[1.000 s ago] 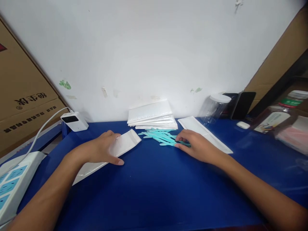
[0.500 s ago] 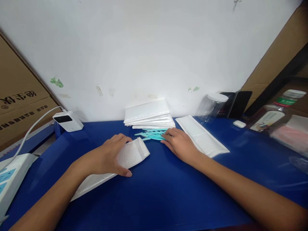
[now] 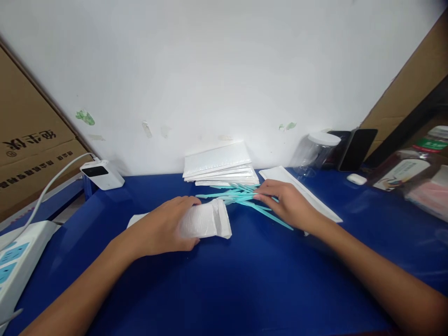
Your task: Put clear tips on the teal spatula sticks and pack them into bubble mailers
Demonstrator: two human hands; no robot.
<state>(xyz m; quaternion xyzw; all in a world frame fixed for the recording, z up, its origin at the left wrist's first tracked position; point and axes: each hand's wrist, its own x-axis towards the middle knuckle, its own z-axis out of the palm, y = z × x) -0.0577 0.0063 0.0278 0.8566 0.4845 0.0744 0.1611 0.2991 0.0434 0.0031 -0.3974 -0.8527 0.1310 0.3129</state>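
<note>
My left hand point(image 3: 171, 226) is wrapped round a white padded bubble envelope point(image 3: 203, 220), its mouth end pointing right and slightly parted. Part of the envelope is hidden under the palm and wrist. With thumb and fingers pinched together, my right hand point(image 3: 285, 200) holds thin teal plastic sticks point(image 3: 241, 193), long and tapered; how many are in the pinch I cannot tell. Others lie loosely crossed on the table around the fingertips, some slanting out toward the lower right. Behind them rests a stack of white padded envelopes point(image 3: 220, 163).
Another white envelope point(image 3: 320, 200) lies right of my right hand. Farther right stand a clear jar point(image 3: 317, 151), a dark phone point(image 3: 359, 149), a small white case point(image 3: 357, 179) and a bottle point(image 3: 402, 170). A white power bank point(image 3: 105, 175) and power strip point(image 3: 21, 261) are left.
The envelope in my left hand has shifted right and turned more level, its mouth opening wider. My right hand has pinched teal sticks, and the pile is more spread out.
</note>
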